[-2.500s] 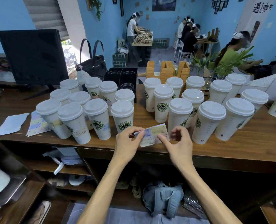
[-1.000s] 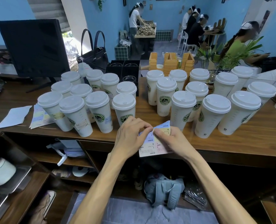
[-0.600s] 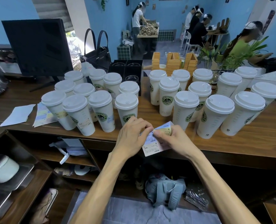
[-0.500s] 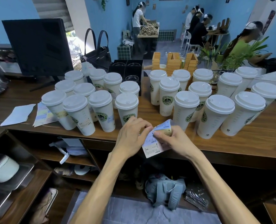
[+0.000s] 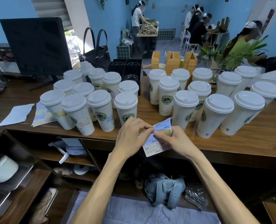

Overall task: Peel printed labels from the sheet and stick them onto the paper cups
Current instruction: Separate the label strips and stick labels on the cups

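Observation:
Both my hands hold a small label sheet [image 5: 151, 147] just in front of the wooden counter's edge [image 5: 231, 143]. My left hand [image 5: 130, 135] pinches the corner of a blue label [image 5: 164, 126] that lifts off the sheet's top. My right hand [image 5: 171, 138] grips the sheet from the right, thumb on its face. Two clusters of lidded white paper cups stand on the counter: a left group [image 5: 100, 109], some bearing stickers, and a right group [image 5: 215, 113] showing green logos.
More label sheets [image 5: 40, 115] and a white paper [image 5: 16, 113] lie at the counter's left. A black monitor [image 5: 35, 46], a black bag [image 5: 96, 52], black bins [image 5: 126, 67] and wooden holders [image 5: 173, 60] stand behind the cups. Open shelves lie below. People sit in the background.
The sheet went from held flat above the counter to lowered near its edge. My left fingers worked at its top corner, and the blue label now stands lifted away from the backing.

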Available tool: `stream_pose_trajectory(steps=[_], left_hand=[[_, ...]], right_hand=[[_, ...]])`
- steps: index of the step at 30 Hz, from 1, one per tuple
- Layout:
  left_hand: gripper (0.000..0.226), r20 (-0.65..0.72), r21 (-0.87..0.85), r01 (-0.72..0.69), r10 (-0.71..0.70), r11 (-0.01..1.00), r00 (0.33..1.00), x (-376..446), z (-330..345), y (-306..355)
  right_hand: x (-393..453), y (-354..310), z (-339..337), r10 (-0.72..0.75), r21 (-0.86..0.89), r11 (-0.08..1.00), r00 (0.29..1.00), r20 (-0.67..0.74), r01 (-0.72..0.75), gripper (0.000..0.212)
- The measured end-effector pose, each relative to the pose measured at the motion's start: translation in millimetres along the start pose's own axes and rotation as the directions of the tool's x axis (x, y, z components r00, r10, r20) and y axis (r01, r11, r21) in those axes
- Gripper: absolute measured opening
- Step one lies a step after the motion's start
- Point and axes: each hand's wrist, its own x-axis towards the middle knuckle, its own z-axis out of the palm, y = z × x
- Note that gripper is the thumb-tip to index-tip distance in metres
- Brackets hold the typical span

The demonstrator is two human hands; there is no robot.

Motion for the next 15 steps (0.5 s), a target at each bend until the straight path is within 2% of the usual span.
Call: stream_pose_trajectory(steps=[4,9,13,15], left_hand=[[0.012,-0.038,0.021,0.039,-0.038,0.999,0.999,0.7,3.7,1.0],[0.012,-0.076,0.02,0.109,-0.107,0.994,0.991,0.9,7.4,4.7],[0.013,-0.077,-0.012,0.12,-0.121,0.993,0.99,-1.8,8.7,3.2],[0.012,-0.088,-0.028,0.148,-0.15,0.989,0.985,-2.2,8.4,2.5]], right_hand=[[3.3,2.6,-0.9,-0.002,-0.02,1.0,1.0,-0.024,0.001,0.021],[2.0,-0.3,0.2,0.018,-0.024,1.0,1.0,-0.021,-0.018,0.012],[2.4,-4.4,3.4,-0.001,-0.01,1.0,0.994,-0.109,0.0,0.031],[3.8,-5.2,4.3,0.004,-0.008,1.0,0.988,-0.157,-0.006,0.028]])
